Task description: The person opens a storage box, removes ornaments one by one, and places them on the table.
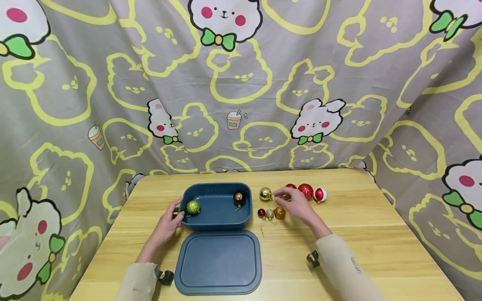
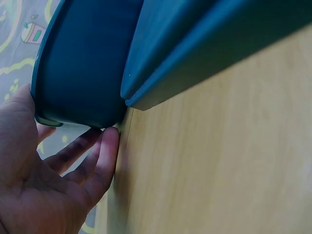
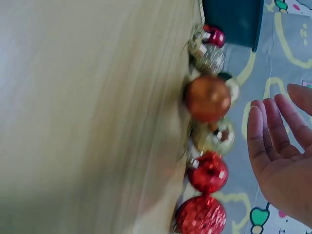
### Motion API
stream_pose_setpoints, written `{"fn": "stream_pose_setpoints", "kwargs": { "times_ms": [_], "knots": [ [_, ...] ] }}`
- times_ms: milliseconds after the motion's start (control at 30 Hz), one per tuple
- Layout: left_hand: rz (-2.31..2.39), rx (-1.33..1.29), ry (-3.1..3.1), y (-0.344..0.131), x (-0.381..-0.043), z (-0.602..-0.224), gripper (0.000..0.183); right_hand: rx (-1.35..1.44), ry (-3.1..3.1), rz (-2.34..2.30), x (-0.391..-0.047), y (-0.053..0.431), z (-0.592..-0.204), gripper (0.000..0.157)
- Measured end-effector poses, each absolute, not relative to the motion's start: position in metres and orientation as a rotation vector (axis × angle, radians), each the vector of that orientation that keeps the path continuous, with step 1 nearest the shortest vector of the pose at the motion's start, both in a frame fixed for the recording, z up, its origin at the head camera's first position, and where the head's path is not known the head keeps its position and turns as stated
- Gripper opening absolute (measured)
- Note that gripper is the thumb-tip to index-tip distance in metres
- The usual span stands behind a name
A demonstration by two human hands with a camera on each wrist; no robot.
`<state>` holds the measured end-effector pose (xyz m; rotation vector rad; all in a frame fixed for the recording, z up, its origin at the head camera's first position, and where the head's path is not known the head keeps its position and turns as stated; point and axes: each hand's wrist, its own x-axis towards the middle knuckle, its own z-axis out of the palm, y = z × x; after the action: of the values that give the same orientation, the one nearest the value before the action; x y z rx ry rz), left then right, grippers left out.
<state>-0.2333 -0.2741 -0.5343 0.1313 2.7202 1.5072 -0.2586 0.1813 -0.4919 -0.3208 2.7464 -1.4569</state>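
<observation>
At the left end of a dark blue box [image 1: 214, 225], my left hand [image 1: 170, 217] grips the wall. In the left wrist view its thumb is at the rim and its fingertips touch the lower side. The box holds a green glitter bauble [image 1: 193, 207] at the left and a brown bauble [image 1: 239, 198] at the right. My right hand [image 1: 295, 203] hovers over the table, fingertips by the cap of a shiny gold bauble [image 1: 265, 194]. In the right wrist view its fingers are extended, with nothing between them.
A flat blue lid [image 1: 218, 262] lies in front of the box. Near the right hand are a small dark red bauble [image 1: 261, 213], a pale gold one [image 1: 269, 214] and an orange one [image 1: 280, 212]. Beyond it sit red baubles [image 1: 306, 191] and a red-and-white one [image 1: 320, 195].
</observation>
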Motion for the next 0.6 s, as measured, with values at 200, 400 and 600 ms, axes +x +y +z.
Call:
{"fn": "stream_pose_setpoints", "kwargs": {
  "times_ms": [200, 400, 600],
  "knots": [
    [1.507, 0.118, 2.716, -0.274, -0.234, -0.534, 0.056, -0.343, 2.703, -1.544, -0.264, 0.155, -0.489, 0.026],
    [1.52, 0.124, 2.716, -0.274, -0.233, -0.534, 0.055, -0.372, 2.686, -1.607, -0.271, 0.13, -0.49, 0.025],
    [1.531, 0.122, 2.709, -0.274, -0.234, -0.535, 0.056, -0.411, 2.673, -1.634, -0.278, 0.111, -0.491, 0.029]
  ]
}}
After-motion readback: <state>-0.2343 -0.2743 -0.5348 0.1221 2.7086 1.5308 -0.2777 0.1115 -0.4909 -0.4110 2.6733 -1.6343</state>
